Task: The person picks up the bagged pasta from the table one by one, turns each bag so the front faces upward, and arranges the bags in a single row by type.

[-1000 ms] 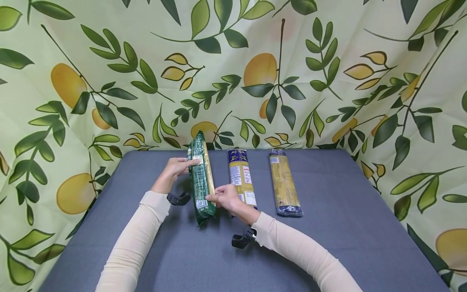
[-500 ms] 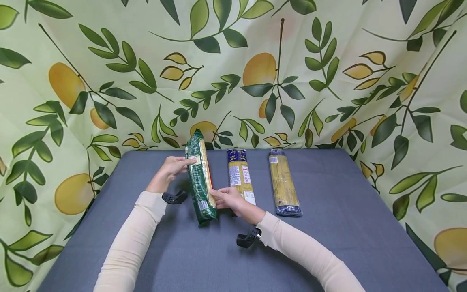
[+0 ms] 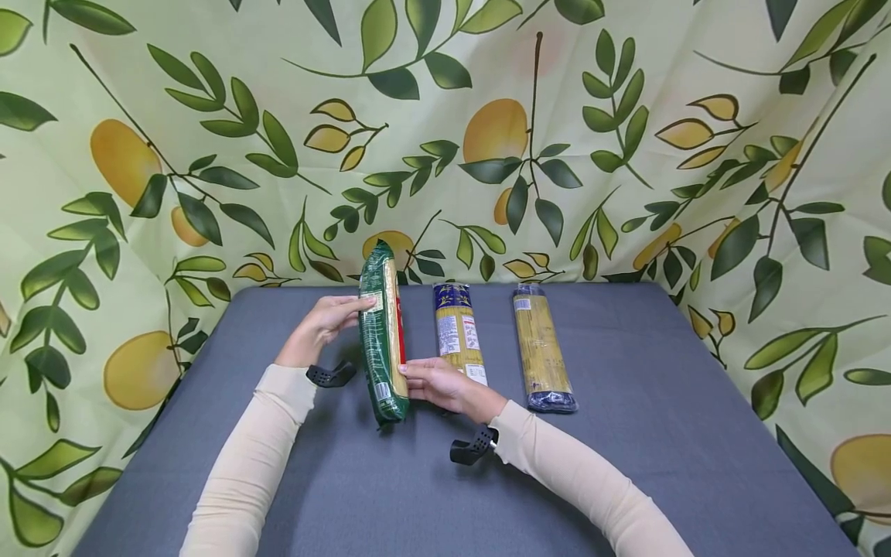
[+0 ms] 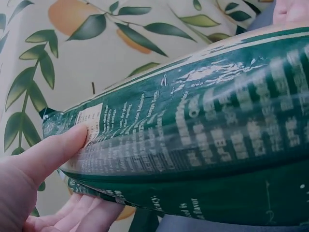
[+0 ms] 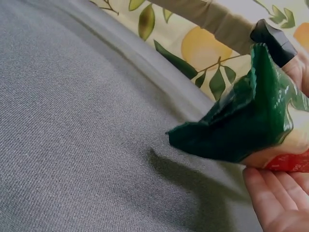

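Both hands hold a long green pasta pack [image 3: 381, 333], tilted above the table with its far end raised. At the far part, my left hand [image 3: 327, 329] grips its left side; in the left wrist view the thumb [image 4: 63, 147] presses the printed face and the fingers lie underneath. My right hand [image 3: 442, 383] pinches the near right edge, thumb on top. The right wrist view shows its fingers [image 5: 277, 193] against the pack's red-printed side, below the crimped green end [image 5: 241, 116]. Pale yellow and a red strip show along the pack's right side.
A blue-and-yellow spaghetti pack [image 3: 459, 333] lies just right of the green one, its near end partly hidden by the right hand. Farther right lies another spaghetti pack [image 3: 543, 348]. Grey cloth covers the table [image 3: 390, 495]; a leaf-patterned curtain [image 3: 431, 186] stands behind.
The green pack has rolled, so more of its pale and red side faces up. My right hand shifted slightly right and up along its edge. The other packs have stayed put.
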`<state>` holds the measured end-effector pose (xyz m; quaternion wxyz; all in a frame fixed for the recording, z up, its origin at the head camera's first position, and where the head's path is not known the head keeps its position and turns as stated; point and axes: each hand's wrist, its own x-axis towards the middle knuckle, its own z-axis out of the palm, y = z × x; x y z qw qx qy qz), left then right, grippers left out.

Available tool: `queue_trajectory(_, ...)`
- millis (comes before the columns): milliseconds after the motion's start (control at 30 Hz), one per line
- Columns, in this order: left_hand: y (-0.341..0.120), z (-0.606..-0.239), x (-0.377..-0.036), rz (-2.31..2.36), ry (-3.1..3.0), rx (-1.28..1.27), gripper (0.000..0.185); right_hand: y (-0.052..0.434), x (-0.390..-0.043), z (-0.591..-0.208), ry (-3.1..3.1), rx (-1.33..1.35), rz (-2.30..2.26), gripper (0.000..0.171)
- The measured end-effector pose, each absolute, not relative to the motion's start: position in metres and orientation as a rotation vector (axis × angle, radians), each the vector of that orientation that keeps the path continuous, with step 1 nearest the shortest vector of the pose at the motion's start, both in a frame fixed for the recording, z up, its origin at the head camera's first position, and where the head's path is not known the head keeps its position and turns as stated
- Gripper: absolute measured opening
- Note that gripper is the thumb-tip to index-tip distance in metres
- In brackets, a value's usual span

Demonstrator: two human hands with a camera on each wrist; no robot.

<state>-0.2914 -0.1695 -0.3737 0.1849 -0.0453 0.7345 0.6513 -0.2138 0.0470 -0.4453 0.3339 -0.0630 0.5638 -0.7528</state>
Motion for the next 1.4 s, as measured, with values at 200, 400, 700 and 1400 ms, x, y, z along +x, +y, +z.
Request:
queue_trajectory(200, -0.164, -0.37, -0.292, 1.868, 2.083, -0.166, 0.068, 0.044, -0.213, -0.446, 1.55, -0.123, -2.009, 0.042)
queue_trajectory(400, -0.161, -0.373, -0.292, 1.875, 2.118, -0.189, 0.069, 0.038, -0.213, -0.446, 1.623, -0.065, -2.018, 0.038)
queue_trajectory(700, -0.16, -0.379, -0.294, 1.844, 2.198, -0.2, 0.063, 0.033, -0.212, -0.442, 1.762, -0.026, -1.993, 0.035)
queue_trajectory(1400, -0.153, -0.377, -0.287, 1.686, 2.406, -0.294, 0.062, 0.024, -0.214, -0.437, 1.921, 0.04, -1.945, 0.03)
